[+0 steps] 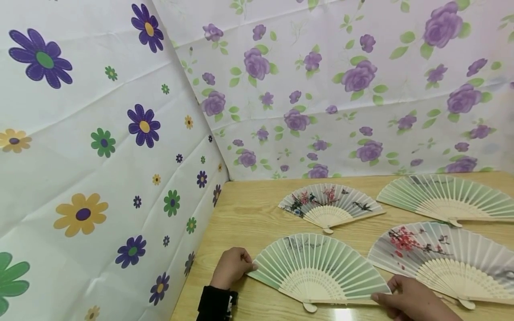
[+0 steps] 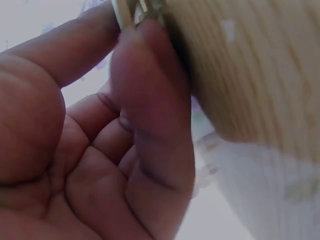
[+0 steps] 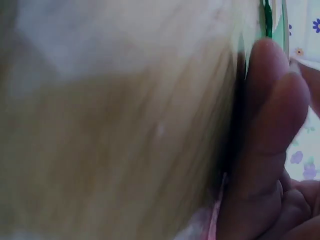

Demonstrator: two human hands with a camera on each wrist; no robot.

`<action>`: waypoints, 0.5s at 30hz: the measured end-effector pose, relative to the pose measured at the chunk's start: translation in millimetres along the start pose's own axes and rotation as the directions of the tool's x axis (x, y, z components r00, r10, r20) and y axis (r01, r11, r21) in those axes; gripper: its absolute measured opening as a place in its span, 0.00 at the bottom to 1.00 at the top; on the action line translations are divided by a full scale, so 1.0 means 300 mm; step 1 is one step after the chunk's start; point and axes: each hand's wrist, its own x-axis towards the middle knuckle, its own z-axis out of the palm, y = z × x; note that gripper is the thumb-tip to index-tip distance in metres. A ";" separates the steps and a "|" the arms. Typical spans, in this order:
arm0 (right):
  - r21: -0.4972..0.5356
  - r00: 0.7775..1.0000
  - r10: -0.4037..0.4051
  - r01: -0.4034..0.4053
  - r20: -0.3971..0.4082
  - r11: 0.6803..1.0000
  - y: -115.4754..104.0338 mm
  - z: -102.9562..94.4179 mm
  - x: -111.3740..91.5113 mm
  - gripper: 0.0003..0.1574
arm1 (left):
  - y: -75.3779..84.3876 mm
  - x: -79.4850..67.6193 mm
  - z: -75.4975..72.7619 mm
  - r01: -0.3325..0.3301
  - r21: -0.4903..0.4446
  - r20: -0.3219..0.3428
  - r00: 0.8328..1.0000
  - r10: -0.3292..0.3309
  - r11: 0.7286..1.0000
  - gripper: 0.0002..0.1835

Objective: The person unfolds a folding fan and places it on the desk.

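A spread green folding fan [image 1: 317,263] with pale wooden ribs lies low over the table at the front, its pivot end toward me. At its left corner my left hand [image 1: 233,267] pinches the outer edge between thumb and fingers. My right hand [image 1: 413,298] pinches the opposite corner, thumb on top. In the left wrist view, the left hand [image 2: 150,110] has its fingertips closed on the fan's edge at the top of the frame. The right wrist view shows the right hand's fingers [image 3: 275,110] close to the tabletop, with a strip of green fan between them.
Three more spread fans lie on the wooden table [image 1: 241,209]: a small blossom-printed fan [image 1: 327,205] behind, a green fan [image 1: 445,196] at back right, and a grey blossom-printed fan [image 1: 449,263] close beside the right hand. Flower-printed cloth [image 1: 297,89] stands behind and at left.
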 end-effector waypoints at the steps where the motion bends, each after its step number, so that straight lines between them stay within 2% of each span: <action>1: -0.023 1.000 0.004 -0.004 -0.008 1.000 -0.003 0.001 -0.002 0.26 | 0.000 -0.001 0.002 0.000 0.000 -0.006 1.000 0.000 1.000 0.12; 6: -0.120 0.999 0.022 -0.028 -0.047 0.992 -0.011 0.008 -0.007 0.29 | 0.004 -0.011 0.004 0.012 0.009 -0.026 1.000 -0.012 1.000 0.15; 15: -0.103 1.000 0.005 -0.007 -0.022 0.995 0.027 -0.017 -0.006 0.30 | 0.004 -0.023 0.000 0.018 0.072 -0.074 0.997 -0.013 0.997 0.15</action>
